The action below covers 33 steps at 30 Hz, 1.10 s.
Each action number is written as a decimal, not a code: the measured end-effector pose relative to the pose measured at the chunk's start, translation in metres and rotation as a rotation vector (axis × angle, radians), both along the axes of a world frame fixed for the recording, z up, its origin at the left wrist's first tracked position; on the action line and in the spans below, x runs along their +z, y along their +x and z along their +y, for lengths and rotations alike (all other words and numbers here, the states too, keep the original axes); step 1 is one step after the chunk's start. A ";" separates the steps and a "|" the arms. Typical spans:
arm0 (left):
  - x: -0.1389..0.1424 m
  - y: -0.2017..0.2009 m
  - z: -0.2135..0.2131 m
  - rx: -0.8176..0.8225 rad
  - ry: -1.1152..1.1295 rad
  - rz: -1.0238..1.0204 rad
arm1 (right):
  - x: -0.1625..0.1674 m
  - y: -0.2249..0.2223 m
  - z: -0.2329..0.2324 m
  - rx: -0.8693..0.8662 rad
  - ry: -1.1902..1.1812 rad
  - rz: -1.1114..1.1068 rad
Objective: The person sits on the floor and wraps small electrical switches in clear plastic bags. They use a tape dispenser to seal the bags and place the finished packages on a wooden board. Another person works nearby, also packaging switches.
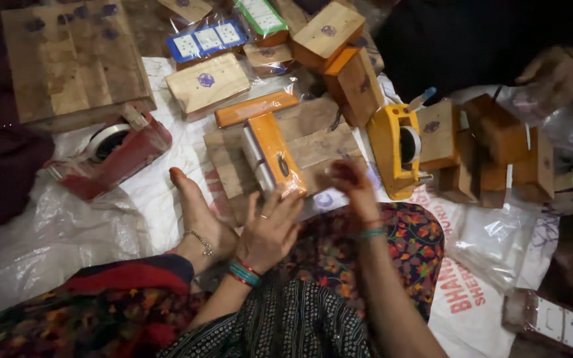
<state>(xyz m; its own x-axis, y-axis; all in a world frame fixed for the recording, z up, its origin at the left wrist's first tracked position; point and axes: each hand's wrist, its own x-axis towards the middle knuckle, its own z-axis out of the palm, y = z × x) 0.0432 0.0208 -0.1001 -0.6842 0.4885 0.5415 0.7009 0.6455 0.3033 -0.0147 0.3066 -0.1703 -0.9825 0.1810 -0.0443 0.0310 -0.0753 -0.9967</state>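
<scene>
The left hand point(270, 229), its grip spread flat, steadied the orange-edged wooden block in clear plastic wrap point(272, 156) just ahead, while the blurred right hand point(349, 182), grip indistinct, worked beside it.

The wooden block point(270, 151) in clear glossy plastic wrap has an orange-painted, smooth face. The board point(316, 149) beneath is bare, rough, matt wood. The yellow tape dispenser point(392, 149) looks like glossy painted metal; the red tape dispenser point(124, 149) is duller. The white sack point(160, 192) is woven plastic.
</scene>
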 end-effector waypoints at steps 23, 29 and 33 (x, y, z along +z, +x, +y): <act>-0.005 -0.017 -0.014 0.128 0.125 -0.050 | 0.049 0.000 0.174 -0.375 0.281 -0.090; -0.004 -0.015 -0.016 0.114 0.121 -0.062 | 0.043 0.062 0.184 -0.513 0.295 -0.309; 0.002 -0.015 -0.014 0.163 0.092 -0.029 | 0.022 0.072 0.193 -0.371 0.055 -0.385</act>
